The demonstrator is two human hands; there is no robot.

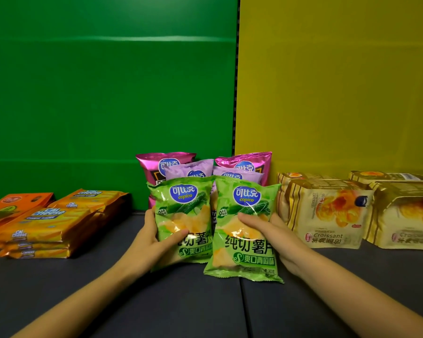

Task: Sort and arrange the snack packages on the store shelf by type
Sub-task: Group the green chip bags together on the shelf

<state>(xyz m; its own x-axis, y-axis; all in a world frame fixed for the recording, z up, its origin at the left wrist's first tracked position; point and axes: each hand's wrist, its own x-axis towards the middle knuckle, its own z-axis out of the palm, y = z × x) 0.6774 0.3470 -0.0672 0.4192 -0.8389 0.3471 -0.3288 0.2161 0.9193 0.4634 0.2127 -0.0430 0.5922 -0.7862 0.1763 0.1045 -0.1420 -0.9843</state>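
Two green chip bags stand side by side at the middle of the dark shelf. My left hand (154,236) grips the left green bag (183,215), thumb across its front. My right hand (276,236) grips the right green bag (244,230), which leans forward and overlaps the left one. Behind them stand two lilac chip bags (189,168) and, at the back, two magenta chip bags (244,159). Orange cheese wafer packs (47,222) lie stacked at the left. Golden croissant packs (327,211) stand at the right.
An orange box (15,203) sits at the far left behind the wafer packs. A green back panel (108,93) and a yellow back panel (340,93) meet at a seam behind the chips. The dark shelf surface (205,308) stretches toward me.
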